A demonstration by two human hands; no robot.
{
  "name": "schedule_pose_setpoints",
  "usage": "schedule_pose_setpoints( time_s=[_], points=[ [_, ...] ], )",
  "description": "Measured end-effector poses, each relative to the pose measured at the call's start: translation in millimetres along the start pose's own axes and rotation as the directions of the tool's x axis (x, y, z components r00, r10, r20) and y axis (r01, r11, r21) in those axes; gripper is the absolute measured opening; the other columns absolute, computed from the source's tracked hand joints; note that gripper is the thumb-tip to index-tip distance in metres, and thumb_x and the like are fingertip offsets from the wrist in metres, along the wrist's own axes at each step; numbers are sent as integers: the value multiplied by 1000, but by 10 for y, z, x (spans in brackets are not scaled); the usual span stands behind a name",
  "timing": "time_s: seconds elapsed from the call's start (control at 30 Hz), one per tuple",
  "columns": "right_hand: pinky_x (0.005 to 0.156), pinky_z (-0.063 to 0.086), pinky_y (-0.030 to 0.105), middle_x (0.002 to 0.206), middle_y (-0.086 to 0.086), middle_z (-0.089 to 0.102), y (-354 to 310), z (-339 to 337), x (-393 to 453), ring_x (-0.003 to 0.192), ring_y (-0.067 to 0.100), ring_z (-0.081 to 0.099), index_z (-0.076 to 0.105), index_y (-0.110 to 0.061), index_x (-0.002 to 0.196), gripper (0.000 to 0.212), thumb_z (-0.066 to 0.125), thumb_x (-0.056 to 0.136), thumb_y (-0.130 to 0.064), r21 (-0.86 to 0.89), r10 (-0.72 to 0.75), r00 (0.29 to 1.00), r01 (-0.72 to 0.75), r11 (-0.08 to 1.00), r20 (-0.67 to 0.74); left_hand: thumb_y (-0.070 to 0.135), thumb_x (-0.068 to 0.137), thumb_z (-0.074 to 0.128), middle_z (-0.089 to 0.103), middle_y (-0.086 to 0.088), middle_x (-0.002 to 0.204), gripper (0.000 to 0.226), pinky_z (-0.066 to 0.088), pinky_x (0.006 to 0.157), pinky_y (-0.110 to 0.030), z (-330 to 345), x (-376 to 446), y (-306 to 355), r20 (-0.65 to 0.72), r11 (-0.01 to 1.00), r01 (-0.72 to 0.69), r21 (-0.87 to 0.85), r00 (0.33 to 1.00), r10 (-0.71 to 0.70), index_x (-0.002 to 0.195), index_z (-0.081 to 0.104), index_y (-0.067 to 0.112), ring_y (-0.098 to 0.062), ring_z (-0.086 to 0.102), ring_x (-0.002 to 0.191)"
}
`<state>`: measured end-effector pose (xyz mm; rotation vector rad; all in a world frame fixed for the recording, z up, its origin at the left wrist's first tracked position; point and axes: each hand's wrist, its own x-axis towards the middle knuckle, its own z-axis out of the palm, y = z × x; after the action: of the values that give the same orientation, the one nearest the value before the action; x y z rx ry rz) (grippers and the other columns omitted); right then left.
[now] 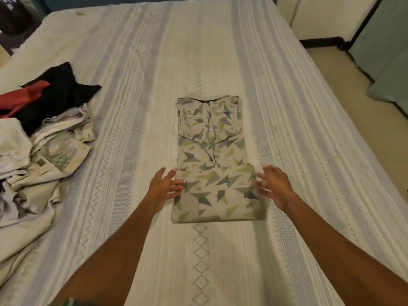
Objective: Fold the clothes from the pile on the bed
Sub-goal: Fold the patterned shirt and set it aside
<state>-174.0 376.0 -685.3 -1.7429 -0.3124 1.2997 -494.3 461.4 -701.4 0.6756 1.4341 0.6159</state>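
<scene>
The striped cream bedspread (220,51) holds everything. The rumpled pile of unfolded clothes (42,138) sits well left of the triangle-print cream shirt (212,151), which looks thin and floppy, so take the folded hem's corners. Your left hand (164,187) and right hand (274,186) flank it, fingers spread, gripping nothing.

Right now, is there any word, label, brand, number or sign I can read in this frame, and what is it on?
None can be read.
patterned shirt: only triangle shapes, no lettering.
pile of clothes: a small dark tag-like patch, too small and blurred to read.
bedspread: woven stripes and diamonds only.
</scene>
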Motion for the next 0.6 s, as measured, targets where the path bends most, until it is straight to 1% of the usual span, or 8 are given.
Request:
schedule_pose_setpoints(
  time_s=[0.07, 0.13, 0.2, 0.27, 0.37, 0.47, 0.53, 0.6],
  points=[
    [97, 53, 44, 133, -5, 58, 239, 18, 57, 113, 21, 63, 42, -26, 147, 45, 50, 105, -39, -179, -124, 988, 107, 978, -89, 34, 96, 67, 71, -16, 95, 55, 55, 63, -34, -52, 51, -147, -128, 993, -46, 113, 990, 60, 141, 39, 20, -21, 62, 70],
    [102, 46, 40, 127, -6, 55, 478, 12, -47, 119, 19, 55, 44, -20, 145, 46, 53, 103, -38, -345, -202, 967, 139, 928, -153, 39, 90, 74, 69, -14, 80, 54, 50, 53, -30, -159, 54, -308, -193, 956, -43, 292, 976, 103, 127, 55, 4, -16, 59, 58],
    [88, 42, 31, 109, -5, 60, 678, -35, -177, 111, 22, 58, 53, -14, 127, 34, 61, 99, -33, -409, -214, 954, 113, 906, -210, 45, 82, 80, 72, -17, 73, 52, 52, 53, -28, -246, -14, -389, -165, 916, 23, 401, 985, 47, 99, 71, -4, -16, 63, 52],
    [79, 41, 29, 91, -9, 57, 808, -77, -275, 93, 18, 59, 55, -15, 117, 32, 67, 95, -34, -441, -168, 967, 67, 895, -193, 42, 76, 86, 74, -19, 72, 52, 56, 53, -27, -263, -116, -390, -113, 891, 121, 437, 990, -79, 84, 73, -7, -19, 68, 54],
    [81, 49, 33, 92, -7, 56, 866, -104, -280, 92, 18, 59, 52, -18, 114, 41, 75, 88, -41, -466, -69, 989, -1, 885, -133, 39, 70, 91, 74, -20, 74, 50, 57, 52, -27, -243, -192, -430, -30, 833, 210, 512, 973, -227, 81, 69, -5, -18, 70, 56],
    [84, 60, 44, 98, 5, 67, 888, -158, -183, 92, 21, 66, 64, -5, 104, 37, 78, 88, -35, -406, 36, 997, -63, 912, -74, 29, 79, 86, 73, -19, 80, 40, 59, 58, -31, -244, -231, -465, -8, 837, 230, 497, 965, -261, 90, 67, -4, -17, 70, 59],
    [83, 60, 51, 81, 8, 69, 930, -207, -167, 77, 20, 65, 69, 1, 84, 32, 78, 87, -29, -403, 28, 999, -39, 915, -33, 20, 87, 79, 65, -17, 74, 28, 57, 60, -34, -236, -291, -518, 27, 883, 217, 417, 968, -250, 85, 59, 1, -21, 64, 59],
    [84, 58, 55, 68, 6, 64, 973, -232, -182, 68, 21, 62, 64, -7, 68, 32, 78, 87, -27, -412, 10, 999, -26, 911, -41, 16, 93, 72, 65, -20, 77, 23, 60, 63, -39, -226, -378, -598, 8, 917, 186, 354, 979, -202, 84, 54, 3, -23, 67, 59]
  ],
)
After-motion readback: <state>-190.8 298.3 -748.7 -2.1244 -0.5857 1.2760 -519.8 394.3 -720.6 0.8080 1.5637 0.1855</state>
